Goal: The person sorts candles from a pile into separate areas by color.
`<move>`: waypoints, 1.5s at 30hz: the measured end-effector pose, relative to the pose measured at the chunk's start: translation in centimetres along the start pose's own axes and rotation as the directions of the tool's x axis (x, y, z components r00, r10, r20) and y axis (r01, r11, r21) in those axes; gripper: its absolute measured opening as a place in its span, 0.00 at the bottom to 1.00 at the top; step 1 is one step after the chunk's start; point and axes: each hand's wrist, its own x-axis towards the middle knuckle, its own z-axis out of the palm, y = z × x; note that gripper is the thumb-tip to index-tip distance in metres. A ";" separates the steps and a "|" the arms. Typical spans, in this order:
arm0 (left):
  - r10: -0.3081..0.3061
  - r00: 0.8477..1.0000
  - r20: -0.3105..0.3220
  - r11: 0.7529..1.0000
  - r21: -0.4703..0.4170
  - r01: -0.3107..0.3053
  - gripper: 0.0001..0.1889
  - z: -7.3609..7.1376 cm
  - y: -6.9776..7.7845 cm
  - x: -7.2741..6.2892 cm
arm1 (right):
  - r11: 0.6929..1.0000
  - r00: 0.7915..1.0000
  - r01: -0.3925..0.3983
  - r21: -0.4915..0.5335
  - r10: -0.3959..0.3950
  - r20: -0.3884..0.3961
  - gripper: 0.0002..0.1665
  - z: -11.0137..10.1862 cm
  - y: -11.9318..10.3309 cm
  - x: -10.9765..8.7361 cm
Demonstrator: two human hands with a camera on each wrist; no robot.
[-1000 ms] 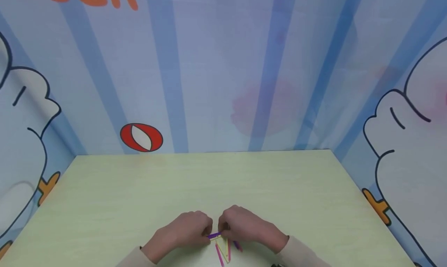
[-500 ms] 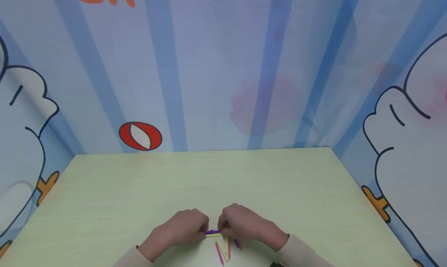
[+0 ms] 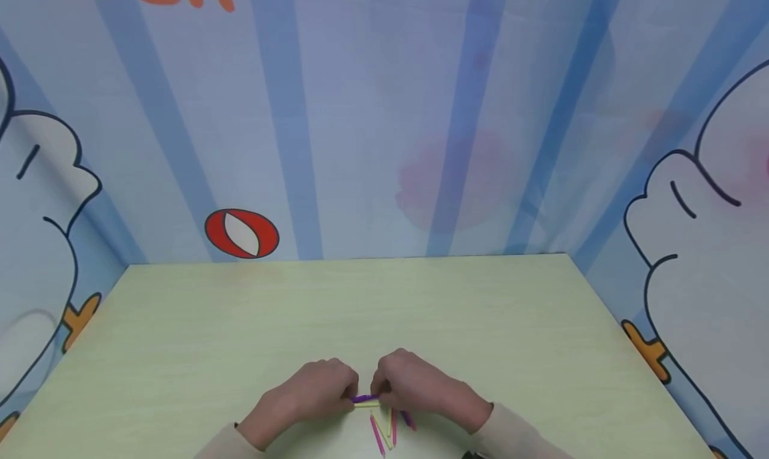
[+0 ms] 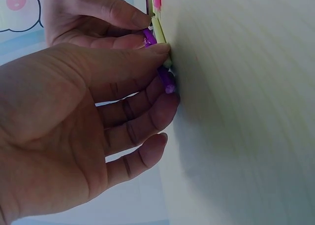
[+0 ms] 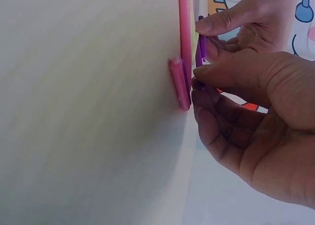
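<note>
Near the front of the table, my left hand (image 3: 312, 390) pinches the left end of a short purple stick (image 3: 365, 398). The right hand (image 3: 420, 385) holds the other end between thumb and fingers. A pale yellow stick (image 3: 365, 405) lies alongside the purple one; in the left wrist view the left thumb touches this yellow stick (image 4: 158, 30). Just below the hands are a pink stick (image 3: 377, 435) and more yellow and pink ones. The right wrist view has a short pink stick (image 5: 178, 82) beside the right fingertips. Fingers hide parts of the purple stick.
The pale wooden table (image 3: 348, 312) reaches back to a blue striped cloth wall (image 3: 372, 112), with printed cartoon figures on both sides. A small dark object (image 3: 473, 455) shows at the bottom edge, right of the sticks.
The left hand has shifted slightly left, and the purple stick now lies more level. More of the yellow stick shows between the hands. The right hand has moved slightly left most recently.
</note>
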 end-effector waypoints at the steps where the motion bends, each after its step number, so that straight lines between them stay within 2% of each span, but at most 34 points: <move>1: 0.001 1.000 0.000 1.000 -0.001 -0.001 0.05 0.0 0.0 0.0 | 1.000 1.000 0.001 0.000 -0.001 -0.003 0.10 0.0 -0.1 0.0; 10: 0.011 1.000 0.005 1.000 -0.003 -0.011 0.06 0.1 0.1 -0.1 | 0.999 0.999 0.040 0.018 -0.040 0.012 0.12 0.3 0.2 0.0; 16: 0.010 1.000 0.000 1.000 0.026 -0.010 0.06 0.0 0.1 0.0 | 0.999 0.998 0.053 -0.015 -0.052 0.035 0.10 -1.3 1.2 -0.1; 18: 0.003 1.000 0.000 1.000 0.028 -0.003 0.06 -0.1 0.2 0.0 | 0.999 0.999 0.048 -0.019 -0.047 0.015 0.09 -2.0 1.6 0.0; 22: -0.017 1.000 0.010 0.999 0.031 0.017 0.06 -0.2 0.2 0.1 | 1.000 0.997 0.008 -0.004 -0.008 -0.080 0.08 -3.3 2.6 0.4; 26: -0.027 1.000 0.015 0.999 0.028 0.027 0.06 -0.1 0.2 0.2 | 0.999 0.984 -0.046 0.016 0.048 -0.172 0.09 -3.9 3.7 1.0; 29: -0.037 0.999 0.016 0.999 0.022 0.037 0.06 0.0 0.1 0.2 | 0.999 0.976 -0.054 0.008 0.054 -0.212 0.10 -4.0 4.5 1.6; 45: -0.042 0.999 0.019 0.999 0.019 0.041 0.05 0.0 0.2 0.2 | 0.996 0.954 -0.087 -0.015 0.079 -0.288 0.08 -3.8 6.5 3.4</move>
